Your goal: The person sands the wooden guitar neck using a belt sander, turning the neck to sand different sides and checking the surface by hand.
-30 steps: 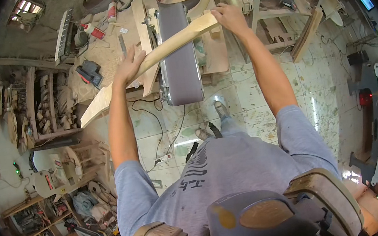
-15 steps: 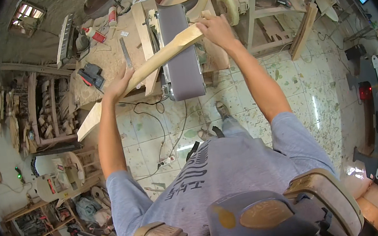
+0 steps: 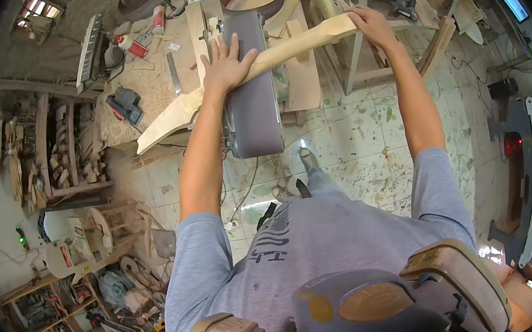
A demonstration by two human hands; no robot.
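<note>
A long pale shaped wooden piece [image 3: 298,45] lies crosswise over the grey belt of a belt sander [image 3: 255,124], its curved left part reaching down-left beyond the machine. My left hand [image 3: 223,69] rests flat on it above the belt, fingers spread and pointing away from me. My right hand [image 3: 373,27] grips the piece's right end, out past the belt. Boards [image 3: 300,90] lie right beside the sander, and a loop of sanding belt [image 3: 265,12] sits at its far end.
The dusty workbench [image 3: 151,80] holds a black power tool [image 3: 124,105] and red-labelled bottles [image 3: 133,48]. A frame stand [image 3: 352,71] is at right, scrap wood racks [image 3: 73,142] at left. Cables cross the tiled floor [image 3: 349,143]; a band saw [image 3: 69,254] and cubby shelf [image 3: 65,300] sit lower left.
The wooden piece has shifted rightward across the belt. My left hand has moved right and up, spreading its fingers over the belt; my right hand has moved outward to the right with the end.
</note>
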